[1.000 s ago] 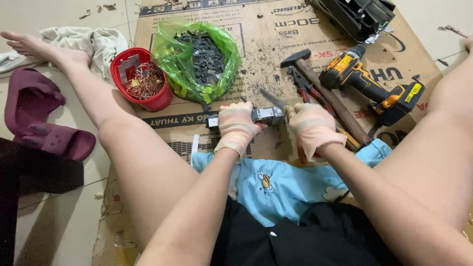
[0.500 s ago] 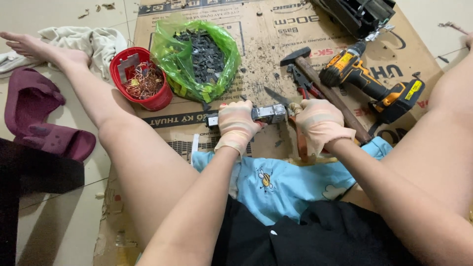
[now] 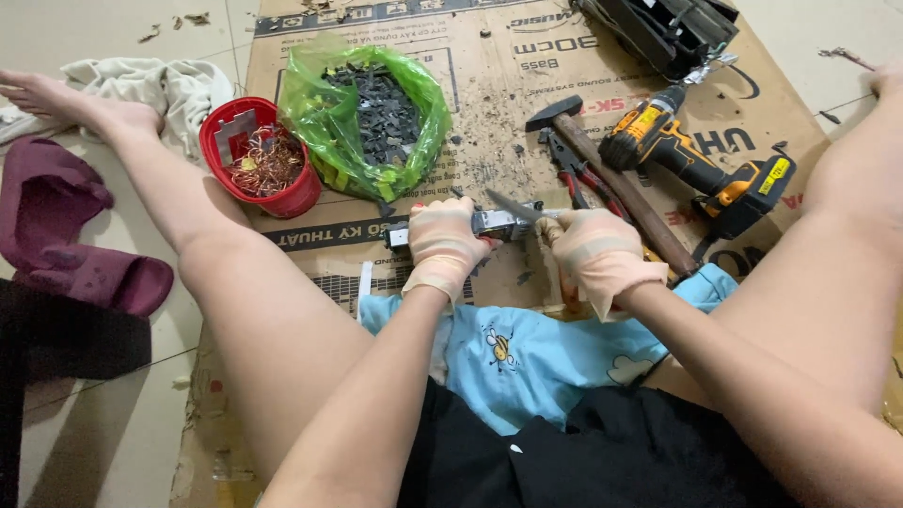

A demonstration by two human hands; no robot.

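Where the tiled floor shows at the far left, one dark red slipper (image 3: 71,235) lies beside one crumpled pale cloth (image 3: 155,85), next to the person's bare leg. Moving right, a flattened cardboard sheet (image 3: 470,47) covers the floor, and on it stands one red plastic bowl (image 3: 259,169) holding a tangle of copper wire and a small metal plate. Touching the bowl is one open green plastic bag (image 3: 362,122) filled with small dark pieces. In front of the bag, low over the cardboard, the gloved left hand (image 3: 444,246) is closed around one small grey metal part (image 3: 494,224), with an end sticking out on either side of the fist. Just beside it, the gloved right hand (image 3: 597,259) is curled around the handle of a thin pointed blade (image 3: 513,205) whose tip lies on the part. Further right lie one hammer (image 3: 611,179) and one pair of red-handled pliers (image 3: 583,174), side by side, then one yellow and black cordless drill (image 3: 696,160). One black casing (image 3: 668,33) sits at the top right.
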